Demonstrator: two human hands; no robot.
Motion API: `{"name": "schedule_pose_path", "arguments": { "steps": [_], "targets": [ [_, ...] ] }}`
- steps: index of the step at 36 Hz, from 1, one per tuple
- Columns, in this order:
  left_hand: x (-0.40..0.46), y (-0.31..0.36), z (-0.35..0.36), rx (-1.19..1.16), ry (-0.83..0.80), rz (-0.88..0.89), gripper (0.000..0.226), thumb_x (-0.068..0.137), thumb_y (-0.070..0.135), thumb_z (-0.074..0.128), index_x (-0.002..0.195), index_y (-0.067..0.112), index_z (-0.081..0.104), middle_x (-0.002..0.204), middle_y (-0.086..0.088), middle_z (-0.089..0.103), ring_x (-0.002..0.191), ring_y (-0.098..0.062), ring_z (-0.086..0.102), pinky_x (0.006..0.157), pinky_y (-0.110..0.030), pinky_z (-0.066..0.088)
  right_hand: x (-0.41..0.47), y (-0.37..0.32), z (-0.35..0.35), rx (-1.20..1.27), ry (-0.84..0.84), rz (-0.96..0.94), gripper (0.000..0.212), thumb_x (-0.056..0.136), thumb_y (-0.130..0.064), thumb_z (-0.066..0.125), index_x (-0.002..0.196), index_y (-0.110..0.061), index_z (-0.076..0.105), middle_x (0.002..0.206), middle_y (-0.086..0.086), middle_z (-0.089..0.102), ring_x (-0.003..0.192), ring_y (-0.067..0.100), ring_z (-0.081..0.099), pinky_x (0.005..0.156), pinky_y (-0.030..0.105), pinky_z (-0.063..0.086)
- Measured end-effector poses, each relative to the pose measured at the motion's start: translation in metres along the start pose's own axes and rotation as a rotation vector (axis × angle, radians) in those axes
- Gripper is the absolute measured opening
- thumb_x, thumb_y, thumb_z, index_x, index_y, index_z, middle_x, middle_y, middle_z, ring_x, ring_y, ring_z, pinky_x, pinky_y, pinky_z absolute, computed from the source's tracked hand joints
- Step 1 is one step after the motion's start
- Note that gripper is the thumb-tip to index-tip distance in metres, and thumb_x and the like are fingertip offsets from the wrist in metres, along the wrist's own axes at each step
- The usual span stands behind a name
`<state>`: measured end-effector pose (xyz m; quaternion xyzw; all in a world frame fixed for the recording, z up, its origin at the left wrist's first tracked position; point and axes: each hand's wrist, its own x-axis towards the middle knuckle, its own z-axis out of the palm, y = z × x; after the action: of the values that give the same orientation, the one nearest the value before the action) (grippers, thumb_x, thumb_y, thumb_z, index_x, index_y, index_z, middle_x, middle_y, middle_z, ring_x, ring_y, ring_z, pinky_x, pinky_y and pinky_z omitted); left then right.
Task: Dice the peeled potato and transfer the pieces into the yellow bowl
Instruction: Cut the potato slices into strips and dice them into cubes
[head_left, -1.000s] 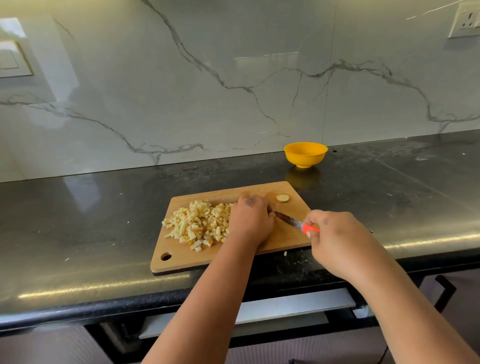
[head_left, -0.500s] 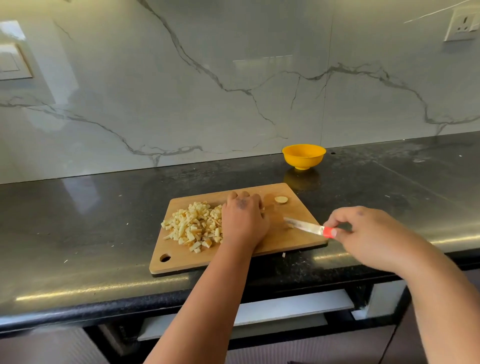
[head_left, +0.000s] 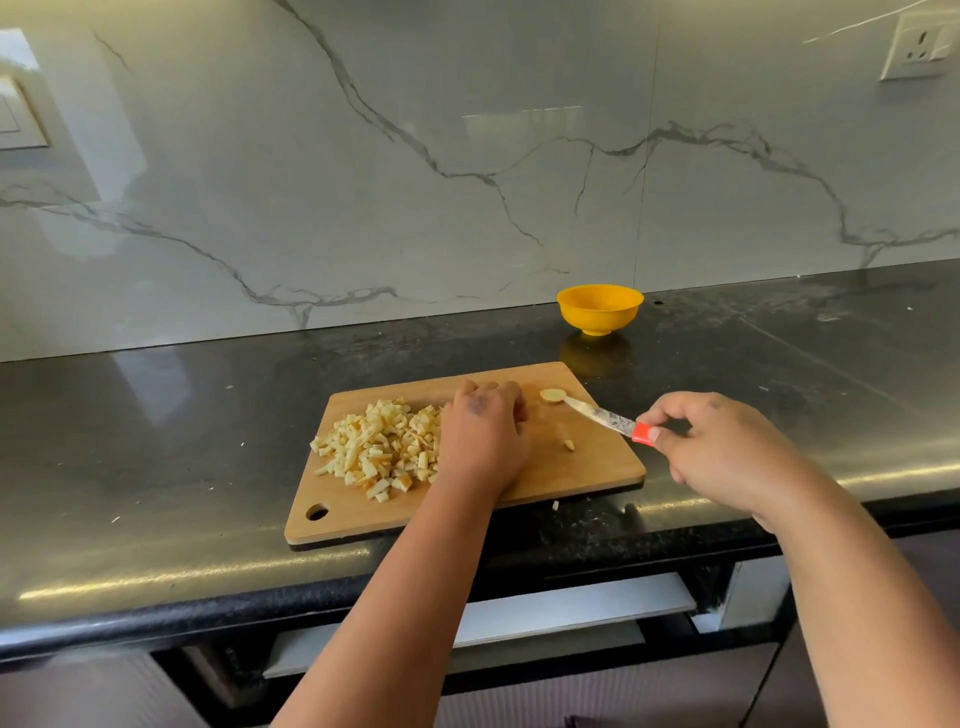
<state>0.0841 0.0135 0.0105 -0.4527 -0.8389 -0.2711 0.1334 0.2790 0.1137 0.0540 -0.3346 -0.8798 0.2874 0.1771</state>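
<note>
A wooden cutting board (head_left: 587, 467) lies on the black counter with a heap of diced potato pieces (head_left: 379, 447) on its left half. My left hand (head_left: 485, 436) rests palm down on the board against the right side of the heap, fingers curled. My right hand (head_left: 722, 447) holds a knife (head_left: 605, 418) by its red handle; the blade tip touches a small potato end piece (head_left: 551, 396) at the board's far right corner. One loose bit (head_left: 570, 445) lies on the board. The yellow bowl (head_left: 599, 308) stands beyond the board near the wall, and I cannot see its inside.
The black counter (head_left: 156, 441) runs left to right with a marble backsplash behind it. A wall socket (head_left: 917, 49) sits at the upper right and a switch plate (head_left: 15, 117) at the upper left. Small scraps lie by the counter's front edge.
My right hand pulled the knife out from beside my left hand, swung right, then reached the blade tip to the end piece. My left hand shifted slightly toward the heap.
</note>
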Motion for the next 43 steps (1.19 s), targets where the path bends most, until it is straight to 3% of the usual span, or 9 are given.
{"name": "schedule_pose_path", "arguments": {
  "steps": [5, 11, 17, 22, 27, 30, 33, 37, 43],
  "targets": [
    [-0.001, 0.01, 0.004, -0.146, -0.209, 0.156, 0.029, 0.095, 0.008, 0.048, 0.116, 0.018, 0.065, 0.113, 0.0, 0.068, 0.104, -0.016, 0.061, 0.089, -0.031, 0.052, 0.009, 0.005, 0.011, -0.035, 0.052, -0.016, 0.012, 0.1, -0.027, 0.051, 0.101, -0.032, 0.062, 0.075, 0.003, 0.065, 0.064, 0.022, 0.061, 0.053, 0.029, 0.045],
    [-0.003, 0.014, 0.006, -0.129, -0.236, 0.256, 0.02, 0.095, 0.025, 0.059, 0.109, 0.016, 0.071, 0.107, 0.0, 0.069, 0.094, -0.012, 0.06, 0.084, -0.027, 0.052, 0.025, 0.011, 0.049, -0.055, 0.211, -0.103, 0.016, 0.099, -0.022, 0.05, 0.111, -0.023, 0.06, 0.074, -0.006, 0.053, 0.058, 0.012, 0.053, 0.045, 0.024, 0.035],
    [-0.001, 0.001, 0.0, 0.177, -0.04, 0.026, 0.018, 0.089, 0.033, 0.056, 0.091, 0.018, 0.065, 0.097, 0.002, 0.063, 0.099, -0.017, 0.053, 0.087, -0.033, 0.049, 0.031, 0.019, 0.072, -0.006, 0.437, -0.261, 0.012, 0.098, -0.023, 0.052, 0.105, -0.017, 0.061, 0.063, -0.008, 0.053, 0.05, 0.011, 0.05, 0.041, 0.024, 0.031],
    [0.004, -0.001, -0.016, 0.187, 0.159, -0.119, 0.02, 0.088, 0.033, 0.058, 0.097, 0.017, 0.068, 0.106, 0.001, 0.062, 0.107, -0.022, 0.046, 0.085, -0.034, 0.043, 0.033, 0.023, 0.072, 0.061, 0.396, -0.238, 0.012, 0.1, -0.028, 0.05, 0.105, -0.023, 0.06, 0.064, -0.011, 0.053, 0.054, 0.009, 0.05, 0.044, 0.025, 0.032],
    [0.041, 0.01, -0.015, 0.113, -0.208, -0.005, 0.04, 0.092, 0.03, 0.059, 0.131, 0.022, 0.058, 0.133, -0.003, 0.059, 0.121, -0.025, 0.052, 0.098, -0.041, 0.048, 0.039, 0.027, 0.065, 0.237, 0.296, -0.098, 0.011, 0.101, -0.035, 0.048, 0.101, -0.032, 0.059, 0.088, -0.008, 0.063, 0.075, 0.008, 0.055, 0.055, 0.024, 0.044],
    [0.06, 0.019, -0.002, 0.109, -0.387, 0.053, 0.044, 0.097, 0.028, 0.056, 0.139, 0.018, 0.052, 0.142, -0.006, 0.052, 0.127, -0.027, 0.05, 0.101, -0.039, 0.046, 0.039, 0.026, 0.064, 0.251, 0.287, -0.09, 0.012, 0.1, -0.036, 0.048, 0.1, -0.032, 0.059, 0.083, -0.009, 0.062, 0.072, 0.009, 0.055, 0.053, 0.024, 0.041],
    [0.068, 0.024, 0.014, 0.218, -0.527, 0.083, 0.039, 0.102, 0.03, 0.047, 0.137, 0.014, 0.051, 0.137, -0.011, 0.054, 0.115, -0.027, 0.054, 0.088, -0.034, 0.046, 0.039, 0.025, 0.064, 0.27, 0.293, -0.077, 0.013, 0.101, -0.034, 0.047, 0.101, -0.03, 0.06, 0.08, -0.007, 0.06, 0.069, 0.011, 0.053, 0.053, 0.025, 0.04],
    [0.067, 0.029, 0.018, 0.253, -0.483, 0.094, 0.032, 0.104, 0.027, 0.044, 0.129, 0.011, 0.054, 0.124, -0.01, 0.053, 0.098, -0.023, 0.053, 0.078, -0.029, 0.045, 0.041, 0.027, 0.062, 0.318, 0.299, -0.045, 0.018, 0.102, -0.032, 0.045, 0.109, -0.025, 0.059, 0.085, -0.005, 0.06, 0.073, 0.012, 0.053, 0.056, 0.026, 0.042],
    [0.045, 0.021, 0.0, 0.211, -0.476, 0.061, 0.032, 0.097, 0.037, 0.056, 0.118, 0.012, 0.06, 0.115, -0.008, 0.061, 0.094, -0.02, 0.056, 0.075, -0.028, 0.046, 0.039, 0.024, 0.062, 0.263, 0.289, -0.055, 0.019, 0.102, -0.034, 0.045, 0.113, -0.026, 0.058, 0.087, -0.009, 0.059, 0.074, 0.008, 0.053, 0.056, 0.023, 0.038]
  ]
}}
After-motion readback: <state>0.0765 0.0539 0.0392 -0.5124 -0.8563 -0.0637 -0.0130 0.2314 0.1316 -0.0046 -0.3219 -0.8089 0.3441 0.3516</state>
